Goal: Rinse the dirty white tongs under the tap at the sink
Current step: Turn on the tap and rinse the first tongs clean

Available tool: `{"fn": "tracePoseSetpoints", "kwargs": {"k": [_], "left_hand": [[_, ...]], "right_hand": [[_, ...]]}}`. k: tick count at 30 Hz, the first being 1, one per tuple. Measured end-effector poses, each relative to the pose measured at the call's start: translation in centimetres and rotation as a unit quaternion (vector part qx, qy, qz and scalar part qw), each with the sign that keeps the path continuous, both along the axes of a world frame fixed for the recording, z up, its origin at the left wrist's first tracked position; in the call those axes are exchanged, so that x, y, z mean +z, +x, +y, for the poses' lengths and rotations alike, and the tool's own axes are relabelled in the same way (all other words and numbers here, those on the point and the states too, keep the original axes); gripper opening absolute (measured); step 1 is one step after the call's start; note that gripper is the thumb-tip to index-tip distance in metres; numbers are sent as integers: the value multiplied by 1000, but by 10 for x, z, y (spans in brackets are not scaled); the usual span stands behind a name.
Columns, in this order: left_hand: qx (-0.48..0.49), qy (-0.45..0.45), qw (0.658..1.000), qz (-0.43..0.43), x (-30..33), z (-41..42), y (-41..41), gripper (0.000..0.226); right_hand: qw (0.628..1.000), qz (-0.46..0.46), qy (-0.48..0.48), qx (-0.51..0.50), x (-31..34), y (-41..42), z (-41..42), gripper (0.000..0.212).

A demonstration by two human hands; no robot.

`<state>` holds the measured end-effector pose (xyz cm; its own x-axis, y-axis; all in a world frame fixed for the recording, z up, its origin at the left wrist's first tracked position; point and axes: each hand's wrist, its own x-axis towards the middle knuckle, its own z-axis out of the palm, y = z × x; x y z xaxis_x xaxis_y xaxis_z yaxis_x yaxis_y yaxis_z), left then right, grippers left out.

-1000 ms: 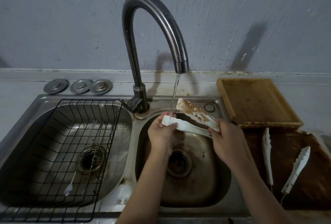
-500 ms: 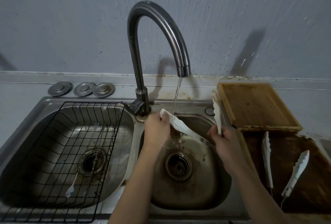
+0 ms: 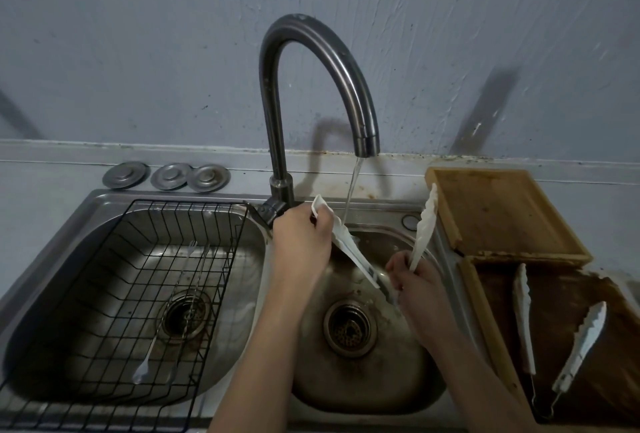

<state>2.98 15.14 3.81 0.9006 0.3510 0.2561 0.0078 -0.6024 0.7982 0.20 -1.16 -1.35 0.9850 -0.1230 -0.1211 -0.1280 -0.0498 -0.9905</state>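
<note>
The white tongs (image 3: 424,225) are spread wide over the right sink bowl (image 3: 408,394). My left hand (image 3: 303,242) grips the tip of one arm at the left. That arm slopes down to the right under the thin stream of water (image 3: 351,193) from the curved tap (image 3: 311,62). My right hand (image 3: 420,289) holds the hinge end low in the bowl. The other arm sticks up towards the wooden board. The drain strainer (image 3: 349,327) lies below both hands.
A black wire rack (image 3: 114,294) with a few thin utensils fills the left bowl. Three metal sink plugs (image 3: 166,175) lie behind it. A wooden board (image 3: 502,211) sits right of the sink, and a second pair of white tongs (image 3: 554,325) lies on a brown tray.
The tongs have turned and spread wide, one arm now pointing up at the right. My right hand has dropped lower into the bowl. The brown soiling seen a second ago no longer shows.
</note>
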Motion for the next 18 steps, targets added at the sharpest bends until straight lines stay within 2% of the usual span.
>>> {"fn": "tracePoseSetpoints", "kwargs": {"k": [3,4,5,6,7,8,9,10,15,18], "left_hand": [[-6,-49,998,37,-14,-6,7,31],[-6,-110,992,60,-21,-10,10,21],[-9,-219,972,79,-27,-13,12,10],[-20,-360,928,91,-30,-18,12,7],[-33,-495,862,101,-32,-24,12,16],[-42,-592,798,104,-36,-29,11,21],[-46,-636,763,105,-41,-32,9,22],[-58,-648,751,114,-44,-34,8,20],[-162,-602,761,178,-56,-29,-1,15],[-150,-590,771,186,-56,-24,1,15]], "right_hand": [[998,-22,-54,-10,0,-3,-1,34],[996,-32,-78,-10,1,-4,-1,33],[995,-42,-95,-8,3,-4,-1,32],[993,-46,-111,-1,4,-5,-1,31],[991,-44,-128,9,5,-6,0,30],[989,-36,-145,17,6,-6,0,29],[987,-22,-155,19,6,-7,1,28],[988,2,-154,14,5,-6,0,29],[976,184,-113,-8,2,4,-10,27],[966,254,-39,20,2,2,-12,25]]}}
